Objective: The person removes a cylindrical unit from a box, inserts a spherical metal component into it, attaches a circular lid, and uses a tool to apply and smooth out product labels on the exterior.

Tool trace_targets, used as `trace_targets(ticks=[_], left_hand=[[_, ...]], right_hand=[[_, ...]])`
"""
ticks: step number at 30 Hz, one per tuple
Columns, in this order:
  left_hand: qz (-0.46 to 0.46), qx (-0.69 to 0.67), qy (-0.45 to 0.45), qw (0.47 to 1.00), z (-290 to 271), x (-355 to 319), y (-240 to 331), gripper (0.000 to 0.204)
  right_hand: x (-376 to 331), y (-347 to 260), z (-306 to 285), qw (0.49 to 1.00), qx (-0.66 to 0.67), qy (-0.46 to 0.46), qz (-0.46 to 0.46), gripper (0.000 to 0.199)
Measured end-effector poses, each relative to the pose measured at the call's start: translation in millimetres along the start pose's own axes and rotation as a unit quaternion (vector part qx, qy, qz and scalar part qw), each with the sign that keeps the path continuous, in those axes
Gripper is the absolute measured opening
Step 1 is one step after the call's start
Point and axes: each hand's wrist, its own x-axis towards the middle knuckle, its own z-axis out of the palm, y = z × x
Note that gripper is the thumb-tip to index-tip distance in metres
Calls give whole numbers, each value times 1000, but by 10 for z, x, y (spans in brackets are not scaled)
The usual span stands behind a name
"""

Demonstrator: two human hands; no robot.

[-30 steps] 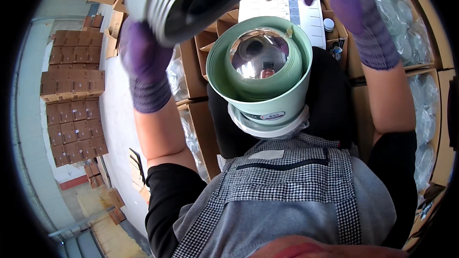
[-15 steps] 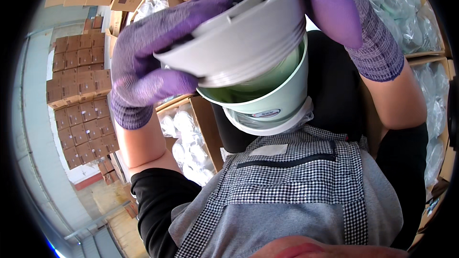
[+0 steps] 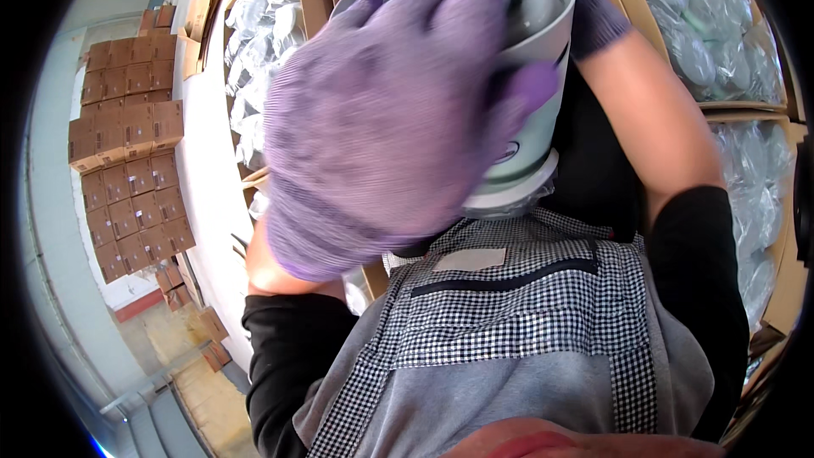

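1. Left hand point(image 3: 373, 119), thumb apart from fingers, overlapped the grey round part point(image 3: 547, 8); its hold could not be determined.
2. Right hand point(image 3: 595, 24) was mostly hidden; opening and hold could not be determined.
3. The part was positioned over the green bucket point(image 3: 532, 131), before the apron point(image 3: 509, 322).

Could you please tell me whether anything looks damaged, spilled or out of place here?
Nothing stands out: I see no spill or breakage. The grey top piece is over the pale green bucket, but the left hand hides much, so I cannot tell whether the piece sits straight.
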Motion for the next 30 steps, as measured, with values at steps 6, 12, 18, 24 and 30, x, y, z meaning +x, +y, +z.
trace_targets(ticks=[6, 12, 18, 24, 30], left_hand=[[-66, -299, 59, 950, 325, -59, -547, 54], [-28, -833, 181, 521, 1298, -192, -1177, 51], [-13, -530, 252, 809, 477, -243, -544, 78], [-22, -772, 179, 609, 1391, -198, -1316, 65], [-3, -475, 288, 832, 629, -265, -655, 61]], right_hand=[[-202, -18, 162, 966, -191, 168, -42, 32], [-129, 59, 1373, 608, -749, 258, -49, 40], [-119, -80, 490, 722, -657, 151, -157, 38], [-3, 338, 1345, 606, -735, 262, -155, 42], [-169, -138, 708, 644, -729, 195, -123, 35]])
